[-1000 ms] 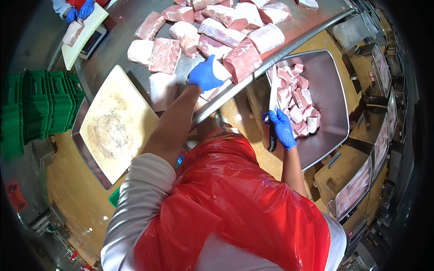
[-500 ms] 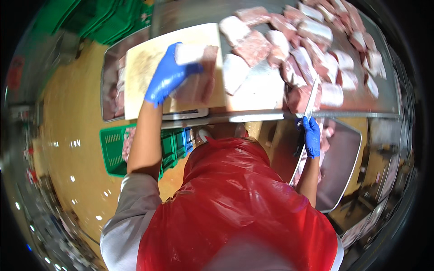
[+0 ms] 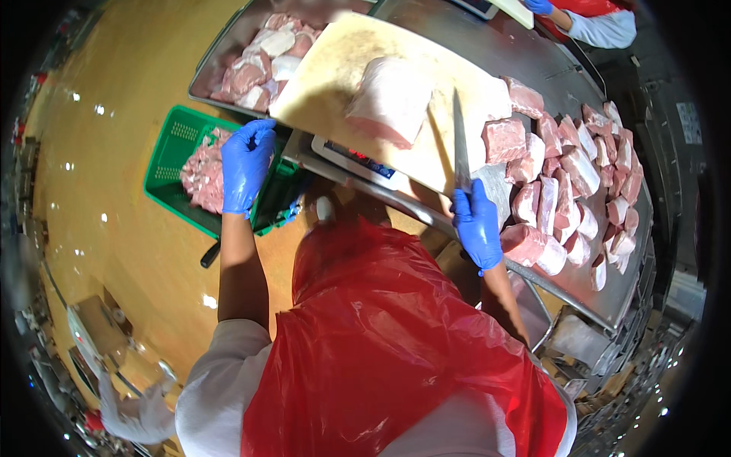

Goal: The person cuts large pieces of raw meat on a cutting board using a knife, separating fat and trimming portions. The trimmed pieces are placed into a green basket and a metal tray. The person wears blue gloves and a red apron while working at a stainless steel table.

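My right hand (image 3: pixel 477 226), in a blue glove, grips a long knife (image 3: pixel 460 137) whose blade points away over the right part of the cutting board (image 3: pixel 335 65). A thick block of pale, fat-topped meat (image 3: pixel 392 99) lies on the board, left of the blade and touched by neither hand. My left hand (image 3: pixel 247 169), also gloved in blue, hovers above the right side of a green crate (image 3: pixel 164 164) with meat trimmings (image 3: pixel 204 179) in it. Its fingers are curled together, and whatever they may hold is hidden.
Several cut meat pieces (image 3: pixel 563 186) cover the steel table (image 3: pixel 533 278) at right. A metal tub (image 3: pixel 205 80) of meat stands beyond the crate. Under the board's near edge sits a scale (image 3: pixel 358 158). Another person's gloved hand (image 3: pixel 539 6) shows at the top right.
My left hand has left the meat on the board and moved toward me, over the green crate. The knife has come onto the board. My view has turned, and a meat block now lies free.
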The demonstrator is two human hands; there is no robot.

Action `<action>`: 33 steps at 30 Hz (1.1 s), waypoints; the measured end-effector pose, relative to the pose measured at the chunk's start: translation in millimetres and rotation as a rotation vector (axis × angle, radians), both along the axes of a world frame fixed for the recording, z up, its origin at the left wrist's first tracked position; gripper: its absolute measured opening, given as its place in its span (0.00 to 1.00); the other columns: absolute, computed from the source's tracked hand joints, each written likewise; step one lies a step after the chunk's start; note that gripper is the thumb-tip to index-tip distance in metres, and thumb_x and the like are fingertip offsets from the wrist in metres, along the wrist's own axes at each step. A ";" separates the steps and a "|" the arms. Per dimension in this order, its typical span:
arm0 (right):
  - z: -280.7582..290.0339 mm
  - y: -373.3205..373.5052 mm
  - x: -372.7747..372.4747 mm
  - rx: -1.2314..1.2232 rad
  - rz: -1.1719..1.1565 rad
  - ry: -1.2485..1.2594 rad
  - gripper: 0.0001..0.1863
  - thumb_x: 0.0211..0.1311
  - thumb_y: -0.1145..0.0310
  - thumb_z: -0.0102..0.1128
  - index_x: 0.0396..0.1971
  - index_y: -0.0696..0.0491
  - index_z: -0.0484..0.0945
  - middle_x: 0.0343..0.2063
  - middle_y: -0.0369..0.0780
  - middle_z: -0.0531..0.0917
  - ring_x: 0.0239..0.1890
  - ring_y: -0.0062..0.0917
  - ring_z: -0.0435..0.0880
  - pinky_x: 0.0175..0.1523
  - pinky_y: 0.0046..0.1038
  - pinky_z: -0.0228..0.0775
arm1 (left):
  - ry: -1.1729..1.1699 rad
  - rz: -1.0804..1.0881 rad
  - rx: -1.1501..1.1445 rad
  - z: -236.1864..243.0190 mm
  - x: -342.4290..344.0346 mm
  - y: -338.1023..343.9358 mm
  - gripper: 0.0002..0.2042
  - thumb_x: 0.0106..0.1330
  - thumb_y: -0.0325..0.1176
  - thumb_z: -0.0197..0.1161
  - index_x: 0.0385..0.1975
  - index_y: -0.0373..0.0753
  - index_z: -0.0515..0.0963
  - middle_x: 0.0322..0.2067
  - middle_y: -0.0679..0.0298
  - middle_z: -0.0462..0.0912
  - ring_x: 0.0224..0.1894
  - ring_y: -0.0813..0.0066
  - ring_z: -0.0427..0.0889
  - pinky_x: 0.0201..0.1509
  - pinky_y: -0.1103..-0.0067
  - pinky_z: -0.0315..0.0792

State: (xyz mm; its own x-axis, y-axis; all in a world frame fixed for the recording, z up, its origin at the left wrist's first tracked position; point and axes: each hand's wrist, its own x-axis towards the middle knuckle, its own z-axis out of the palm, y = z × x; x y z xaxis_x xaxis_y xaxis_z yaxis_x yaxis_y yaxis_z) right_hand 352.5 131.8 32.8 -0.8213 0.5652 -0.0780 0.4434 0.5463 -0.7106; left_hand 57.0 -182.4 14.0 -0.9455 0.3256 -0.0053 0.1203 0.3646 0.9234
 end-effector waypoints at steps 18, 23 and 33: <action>11.3 -101.8 -124.7 0.423 0.245 0.242 0.10 0.68 0.77 0.56 0.44 0.60 0.66 0.19 0.56 0.77 0.22 0.55 0.80 0.26 0.48 0.70 | 0.398 -0.298 0.124 9.6 14.1 86.9 0.11 0.60 0.28 0.69 0.41 0.35 0.84 0.38 0.54 0.86 0.38 0.64 0.85 0.45 0.71 0.78; 5.7 -107.1 -153.4 0.424 0.174 0.260 0.09 0.66 0.78 0.55 0.42 0.61 0.67 0.22 0.56 0.79 0.23 0.53 0.80 0.26 0.47 0.71 | 0.435 -0.302 0.078 4.8 17.5 100.9 0.06 0.58 0.27 0.68 0.35 0.37 0.84 0.33 0.55 0.85 0.33 0.62 0.85 0.39 0.73 0.79; 15.0 -91.8 -73.6 0.426 0.357 -0.506 0.09 0.71 0.72 0.45 0.45 0.61 0.64 0.27 0.59 0.81 0.27 0.57 0.83 0.30 0.52 0.75 | 0.431 -0.182 0.157 -2.1 12.7 89.0 0.03 0.56 0.23 0.67 0.28 0.36 0.80 0.26 0.56 0.80 0.27 0.63 0.81 0.32 0.72 0.75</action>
